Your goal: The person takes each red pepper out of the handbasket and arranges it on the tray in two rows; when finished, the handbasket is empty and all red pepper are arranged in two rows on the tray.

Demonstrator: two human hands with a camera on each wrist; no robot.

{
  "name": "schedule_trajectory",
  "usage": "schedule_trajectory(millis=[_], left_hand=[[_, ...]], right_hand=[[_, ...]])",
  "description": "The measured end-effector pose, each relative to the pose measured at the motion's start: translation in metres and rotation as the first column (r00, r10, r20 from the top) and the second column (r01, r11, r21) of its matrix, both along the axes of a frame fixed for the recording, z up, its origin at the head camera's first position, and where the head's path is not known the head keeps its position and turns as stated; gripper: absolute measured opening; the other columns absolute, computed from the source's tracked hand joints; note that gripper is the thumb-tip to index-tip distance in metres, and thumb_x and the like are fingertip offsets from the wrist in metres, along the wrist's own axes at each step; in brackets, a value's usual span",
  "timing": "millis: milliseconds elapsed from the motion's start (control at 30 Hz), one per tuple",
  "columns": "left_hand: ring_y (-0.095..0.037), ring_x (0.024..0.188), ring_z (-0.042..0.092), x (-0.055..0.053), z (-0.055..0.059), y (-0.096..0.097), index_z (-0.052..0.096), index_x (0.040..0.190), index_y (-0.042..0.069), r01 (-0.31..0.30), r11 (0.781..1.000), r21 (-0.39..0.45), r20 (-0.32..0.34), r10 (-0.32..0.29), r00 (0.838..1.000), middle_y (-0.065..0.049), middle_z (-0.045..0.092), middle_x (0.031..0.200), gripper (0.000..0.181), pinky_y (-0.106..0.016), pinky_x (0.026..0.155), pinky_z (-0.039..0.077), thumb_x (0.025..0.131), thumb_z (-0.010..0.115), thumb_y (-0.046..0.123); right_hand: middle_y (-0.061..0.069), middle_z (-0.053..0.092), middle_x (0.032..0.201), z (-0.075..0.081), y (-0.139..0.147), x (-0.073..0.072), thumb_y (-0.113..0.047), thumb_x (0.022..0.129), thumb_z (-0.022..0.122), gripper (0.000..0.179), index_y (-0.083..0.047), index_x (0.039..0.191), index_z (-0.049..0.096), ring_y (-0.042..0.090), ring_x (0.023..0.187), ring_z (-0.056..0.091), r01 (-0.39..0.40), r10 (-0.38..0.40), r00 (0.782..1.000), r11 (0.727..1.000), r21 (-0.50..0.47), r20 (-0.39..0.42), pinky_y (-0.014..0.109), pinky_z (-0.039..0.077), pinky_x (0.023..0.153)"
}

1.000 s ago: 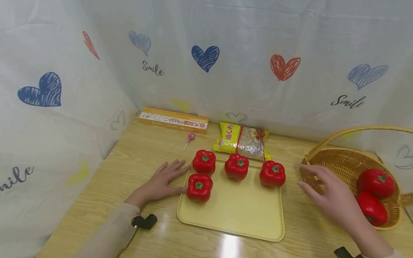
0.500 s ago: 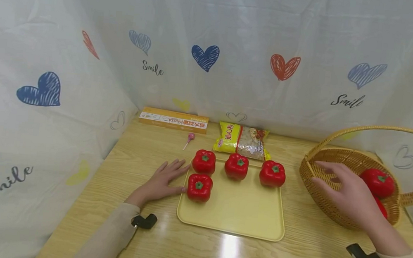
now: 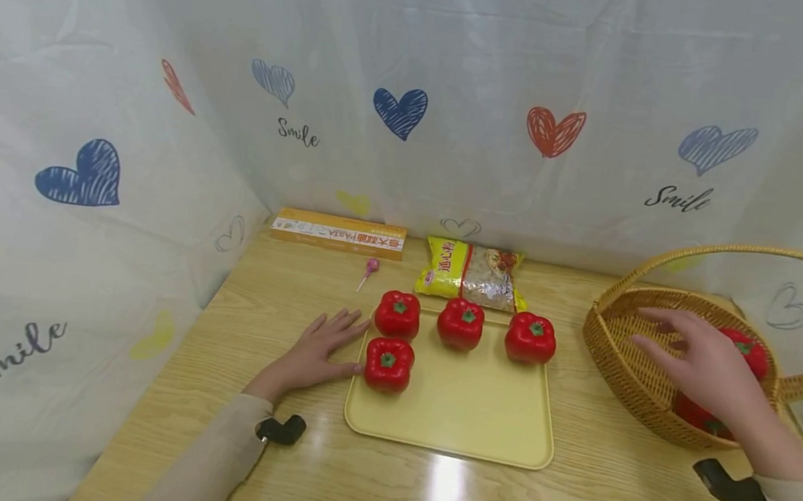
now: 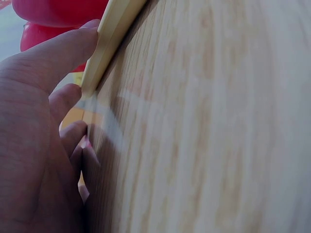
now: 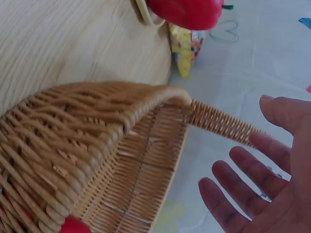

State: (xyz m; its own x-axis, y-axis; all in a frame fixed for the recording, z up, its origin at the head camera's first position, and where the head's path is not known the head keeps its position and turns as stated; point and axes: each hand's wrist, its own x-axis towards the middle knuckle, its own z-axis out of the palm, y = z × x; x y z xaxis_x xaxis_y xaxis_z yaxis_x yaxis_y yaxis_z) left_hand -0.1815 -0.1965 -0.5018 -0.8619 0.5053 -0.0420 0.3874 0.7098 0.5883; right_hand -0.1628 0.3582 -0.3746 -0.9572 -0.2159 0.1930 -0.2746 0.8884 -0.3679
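Note:
My left hand point(image 3: 311, 361) rests on the table with its fingers spread, thumb and fingertip against the left rim of a cream tray point(image 3: 473, 411). Several red bell peppers stand on this tray: one pepper point(image 3: 388, 364) by my thumb, another pepper point(image 3: 398, 315) behind it, a third point(image 3: 461, 323) at the back middle and the last pepper point(image 3: 530, 338) at the back right corner. Over a wicker basket point(image 3: 610, 375) on the right hovers my right hand point(image 3: 712, 373), fingers loosely bent and holding nothing. Two red peppers, one of them a pepper point(image 3: 748, 348) at the back, lie in the basket, partly hidden by that hand.
A pasta box point(image 3: 338, 233) lies by the curtain point(image 3: 475, 88) at the back left. In front of it is a pink lollipop point(image 3: 371, 267). Behind the tray lies a yellow bag of macaroni point(image 3: 473, 273). The basket's tall handle point(image 3: 736, 249) arches above its opening.
My right hand has moved rightward from the basket's left rim to above its inside, covering more of the peppers there. The left hand and the tray have stayed put.

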Motion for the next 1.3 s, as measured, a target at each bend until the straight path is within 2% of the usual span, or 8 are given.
schedule_trajectory(millis=[267, 433, 633, 1000, 1300], left_hand=[[-0.028, 0.157, 0.008, 0.000, -0.002, 0.000, 0.034, 0.160, 0.025, 0.002, 1.000, 0.009, -0.008, -0.002, 1.000, -0.004, 0.021, 0.169, 0.079, -0.051, 0.125, -0.002, 0.094, 0.066, 0.054], [-0.027, 0.157, 0.008, 0.000, -0.003, 0.000, 0.033, 0.161, 0.025, 0.001, 1.000, 0.006, -0.003, -0.001, 1.000, -0.004, 0.021, 0.169, 0.079, -0.050, 0.125, -0.002, 0.094, 0.065, 0.054], [-0.028, 0.157, 0.009, 0.000, -0.002, 0.000, 0.033, 0.161, 0.025, 0.004, 1.000, 0.006, -0.011, -0.004, 1.000, -0.005, 0.022, 0.169, 0.079, -0.051, 0.125, -0.002, 0.095, 0.066, 0.053], [-0.031, 0.156, 0.010, 0.001, 0.000, 0.001, 0.035, 0.160, 0.023, 0.008, 1.000, 0.010, -0.021, -0.008, 1.000, -0.007, 0.023, 0.168, 0.079, -0.054, 0.125, -0.001, 0.094, 0.066, 0.053], [-0.027, 0.157, 0.008, 0.000, 0.001, 0.000, 0.034, 0.161, 0.025, 0.006, 1.000, 0.004, -0.007, -0.005, 1.000, -0.004, 0.021, 0.169, 0.078, -0.051, 0.125, -0.002, 0.095, 0.065, 0.054]], right_hand=[[0.031, 0.059, 0.131, 0.000, 0.017, -0.011, -0.036, 0.098, 0.069, 0.051, -0.001, 0.135, 0.061, 0.053, 0.101, 0.062, 0.043, -0.043, 0.998, 0.999, -0.001, 0.045, 0.070, 0.048, 0.081], [0.035, 0.058, 0.127, -0.001, 0.030, -0.021, -0.033, 0.100, 0.067, 0.051, 0.003, 0.135, 0.059, 0.055, 0.100, 0.061, 0.039, -0.038, 0.997, 0.999, -0.005, 0.073, 0.070, 0.047, 0.079], [0.037, 0.055, 0.126, -0.001, 0.043, -0.031, -0.028, 0.101, 0.064, 0.051, 0.009, 0.135, 0.056, 0.058, 0.105, 0.057, 0.047, -0.046, 0.996, 0.999, -0.015, 0.076, 0.070, 0.044, 0.083], [0.044, 0.050, 0.128, -0.002, 0.065, -0.050, -0.028, 0.101, 0.064, 0.054, 0.016, 0.130, 0.053, 0.061, 0.116, 0.045, 0.080, -0.083, 0.993, 0.996, 0.034, 0.089, 0.074, 0.034, 0.095], [0.049, 0.041, 0.129, -0.005, 0.083, -0.054, -0.032, 0.101, 0.063, 0.062, 0.020, 0.131, 0.046, 0.066, 0.119, 0.037, 0.134, -0.149, 0.973, 0.987, 0.091, 0.179, 0.078, 0.029, 0.098]])
